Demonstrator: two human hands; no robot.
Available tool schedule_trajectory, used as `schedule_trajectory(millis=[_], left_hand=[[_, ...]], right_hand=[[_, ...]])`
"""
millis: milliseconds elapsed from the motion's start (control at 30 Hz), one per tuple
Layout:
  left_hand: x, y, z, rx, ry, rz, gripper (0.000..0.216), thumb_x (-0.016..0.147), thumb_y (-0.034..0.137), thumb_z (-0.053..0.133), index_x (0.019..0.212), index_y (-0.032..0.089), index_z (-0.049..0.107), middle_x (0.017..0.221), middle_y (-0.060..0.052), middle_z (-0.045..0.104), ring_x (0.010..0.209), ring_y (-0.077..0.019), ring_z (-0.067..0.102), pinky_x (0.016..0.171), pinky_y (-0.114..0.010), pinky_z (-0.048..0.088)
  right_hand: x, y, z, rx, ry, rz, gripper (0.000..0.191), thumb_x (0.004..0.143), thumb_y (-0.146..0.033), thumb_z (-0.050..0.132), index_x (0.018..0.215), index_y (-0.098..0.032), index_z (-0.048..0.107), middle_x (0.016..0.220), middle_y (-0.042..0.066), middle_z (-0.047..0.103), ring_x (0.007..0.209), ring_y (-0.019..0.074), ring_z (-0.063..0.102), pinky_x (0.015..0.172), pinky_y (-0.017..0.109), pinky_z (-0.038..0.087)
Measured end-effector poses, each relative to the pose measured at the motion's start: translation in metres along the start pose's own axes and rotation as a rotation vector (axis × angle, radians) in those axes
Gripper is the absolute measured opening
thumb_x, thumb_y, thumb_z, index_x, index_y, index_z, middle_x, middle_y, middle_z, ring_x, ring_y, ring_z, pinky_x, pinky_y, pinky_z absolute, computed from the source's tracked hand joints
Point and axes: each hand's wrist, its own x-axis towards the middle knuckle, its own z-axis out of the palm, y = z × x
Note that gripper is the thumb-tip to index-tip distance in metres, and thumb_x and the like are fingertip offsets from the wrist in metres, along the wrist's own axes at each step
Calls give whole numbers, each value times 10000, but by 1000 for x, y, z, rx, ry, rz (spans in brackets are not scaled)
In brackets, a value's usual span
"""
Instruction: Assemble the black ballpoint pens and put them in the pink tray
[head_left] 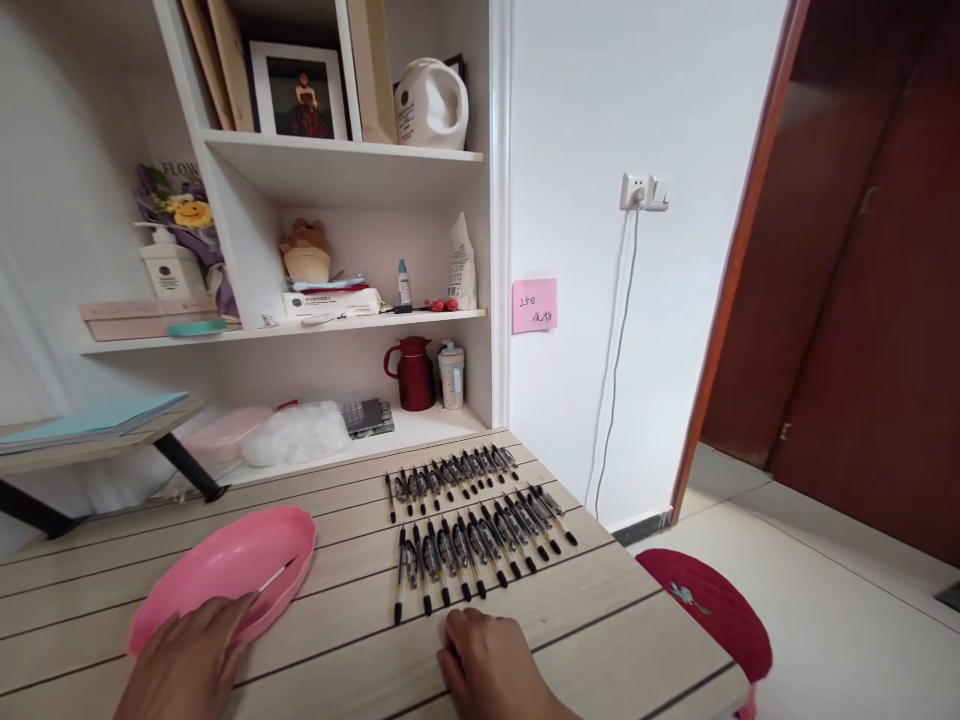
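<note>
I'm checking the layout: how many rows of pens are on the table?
2. The back row lies near the shelf; the front row lies just beyond the right hand. No further row seems hidden.

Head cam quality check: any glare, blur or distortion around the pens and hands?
Head view: soft, even light, no harsh glare on the pens or pink tray; verticals such as the door frame lean, wide-angle look; left hand and right hand slightly soft, cropped at the bottom edge.
</note>
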Motion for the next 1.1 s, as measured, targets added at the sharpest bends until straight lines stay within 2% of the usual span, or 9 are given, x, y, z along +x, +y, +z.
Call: schedule_trajectory(millis=[133,233,333,433,500,667,900,1000,1100], left_hand=[[-2,29,13,-155,-24,141,339,740,300,435,1003,259,646,1043,-59,654,990,-255,559,875,-378,416],[0,71,21,-321,-85,229,301,760,323,458,984,264,650,1039,-56,648,1006,-239,553,878,-358,428],[10,119,19,-491,-125,290,313,773,270,455,1033,224,624,1007,-78,642,962,-214,568,859,-336,445],[25,158,13,-634,-106,343,326,779,242,444,1059,212,608,996,-82,636,937,-205,578,831,-336,461],[34,174,15,-696,-65,363,314,777,233,444,1041,209,614,969,-76,642,910,-202,590,809,-337,473],[41,175,43,-708,70,348,253,779,238,467,965,199,635,913,-68,658,860,-195,609,774,-320,495],[40,155,70,-653,125,422,216,785,232,484,929,216,645,915,-60,660,864,-181,615,749,-278,508],[41,155,71,-631,145,464,202,787,231,490,915,222,645,916,-61,658,863,-181,613,748,-280,510],[40,158,70,-620,159,502,198,785,220,498,917,225,645,895,-57,658,842,-175,615,734,-271,514]], right_hand=[[1,-2,-5,-26,-33,-9,162,759,-206,470,863,-164,588,837,83,662,707,201,618,538,238,319],[1,-4,-7,-25,-42,4,165,759,-207,469,858,-162,593,841,86,665,711,204,622,543,240,333],[1,-3,-9,-4,-41,3,159,759,-223,469,842,-172,595,836,77,669,717,201,621,559,242,343],[-1,0,-14,5,-70,-22,159,749,-240,482,838,-177,597,838,70,670,728,202,619,560,243,336],[-3,6,-22,2,-67,-44,153,748,-240,484,835,-183,595,843,63,668,729,198,617,551,242,322],[-8,49,-48,-4,71,46,153,802,-202,423,769,-192,572,780,35,657,686,152,597,557,231,290],[5,146,-73,-128,167,421,219,835,-262,396,726,-181,569,729,63,640,684,182,576,524,249,248],[16,167,-76,-150,140,499,239,826,-293,400,739,-181,592,747,75,641,694,194,574,523,256,254],[26,173,-72,-145,106,532,254,807,-334,415,735,-180,604,769,85,644,713,206,577,533,263,271]])
